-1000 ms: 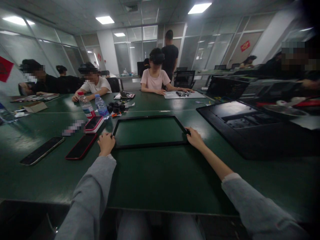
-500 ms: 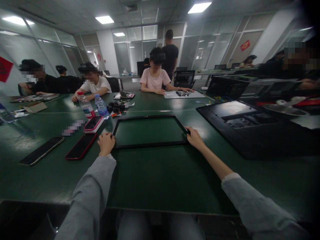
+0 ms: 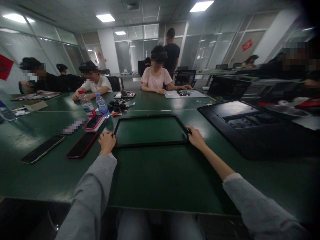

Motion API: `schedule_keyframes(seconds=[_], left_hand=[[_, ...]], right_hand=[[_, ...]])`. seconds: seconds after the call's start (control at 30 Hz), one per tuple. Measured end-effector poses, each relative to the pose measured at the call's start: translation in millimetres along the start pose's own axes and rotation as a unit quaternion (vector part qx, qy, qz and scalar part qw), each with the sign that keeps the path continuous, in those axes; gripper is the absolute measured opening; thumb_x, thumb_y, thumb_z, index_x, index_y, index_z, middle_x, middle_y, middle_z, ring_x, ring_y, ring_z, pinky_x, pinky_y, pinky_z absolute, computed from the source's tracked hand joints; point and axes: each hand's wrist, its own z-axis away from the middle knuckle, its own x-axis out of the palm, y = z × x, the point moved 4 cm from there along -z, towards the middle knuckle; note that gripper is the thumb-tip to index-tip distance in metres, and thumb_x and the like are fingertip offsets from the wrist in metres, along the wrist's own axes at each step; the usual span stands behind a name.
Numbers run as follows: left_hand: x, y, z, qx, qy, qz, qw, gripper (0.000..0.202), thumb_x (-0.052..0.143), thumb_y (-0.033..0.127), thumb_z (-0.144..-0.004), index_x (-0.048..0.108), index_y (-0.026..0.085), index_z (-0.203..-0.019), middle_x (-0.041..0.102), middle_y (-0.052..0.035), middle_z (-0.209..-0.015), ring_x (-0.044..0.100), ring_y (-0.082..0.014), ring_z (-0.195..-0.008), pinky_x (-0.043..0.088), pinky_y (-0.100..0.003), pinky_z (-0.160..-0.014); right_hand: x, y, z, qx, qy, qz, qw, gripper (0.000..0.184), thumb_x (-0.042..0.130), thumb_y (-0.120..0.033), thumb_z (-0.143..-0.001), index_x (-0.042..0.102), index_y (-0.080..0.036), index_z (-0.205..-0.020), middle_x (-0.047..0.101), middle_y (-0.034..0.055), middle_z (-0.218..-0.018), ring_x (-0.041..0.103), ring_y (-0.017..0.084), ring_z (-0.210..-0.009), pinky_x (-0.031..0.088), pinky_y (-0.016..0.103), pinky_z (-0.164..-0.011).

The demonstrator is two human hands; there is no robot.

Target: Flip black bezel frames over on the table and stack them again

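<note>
A thin black rectangular frame (image 3: 152, 144), hollow in the middle, sits at the center of the picture, low over a green counter (image 3: 170, 180) that shows through its opening; whether it lies flat on the surface or just above is hard to tell. The wearer's left hand (image 3: 107, 142) grasps its left side, and the right hand (image 3: 196, 137) grasps its right side, so the grip of each is closed on the frame. Grey sleeves (image 3: 87, 186) reach in from the lower left and lower right. Left of center, near the left hand, lies a red-edged phone (image 3: 82, 145), with a black phone (image 3: 43, 149) further left. Just above the red-edged one, a pink phone (image 3: 94, 122) rests on a white box (image 3: 101, 125). Behind these stand a red-capped bottle (image 3: 87, 104) and a blue-capped bottle (image 3: 102, 106), close together. A large black panel (image 3: 240, 140) fills the right side of the counter, well apart from the frame. At upper center, a person in pink (image 3: 157, 78) sits across the counter at a pale board (image 3: 175, 95) bearing small dark parts; a person in white (image 3: 100, 85) sits at upper left.
</note>
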Motion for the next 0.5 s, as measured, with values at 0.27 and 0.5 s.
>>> schedule_keyframes(seconds=[0.27, 0.5], left_hand=[[-0.2, 1.4, -0.9, 0.008, 0.022, 0.013, 1.000, 0.041, 0.044, 0.032, -0.098, 0.065, 0.021, -0.131, 0.057, -0.0165, -0.138, 0.045, -0.0361, -0.129, 0.042, -0.055, -0.100], [-1.3, 1.3, 1.0, 0.006, 0.010, 0.009, 1.000, 0.039, 0.046, 0.033, -0.096, 0.068, 0.022, -0.127, 0.056, -0.0159, -0.139, 0.045, -0.0376, -0.128, 0.042, -0.055, -0.099]], right_hand=[[2.9, 2.9, -1.7, 0.006, -0.010, -0.005, 1.000, 0.053, 0.046, -0.007, -0.080, 0.061, -0.013, -0.130, 0.066, 0.0155, -0.121, 0.057, 0.028, -0.120, 0.043, 0.044, -0.110], [0.4, -0.5, 0.3, 0.017, -0.001, -0.001, 1.000, 0.051, 0.048, -0.006, -0.082, 0.061, -0.014, -0.131, 0.065, 0.0145, -0.124, 0.056, 0.026, -0.122, 0.041, 0.042, -0.111]])
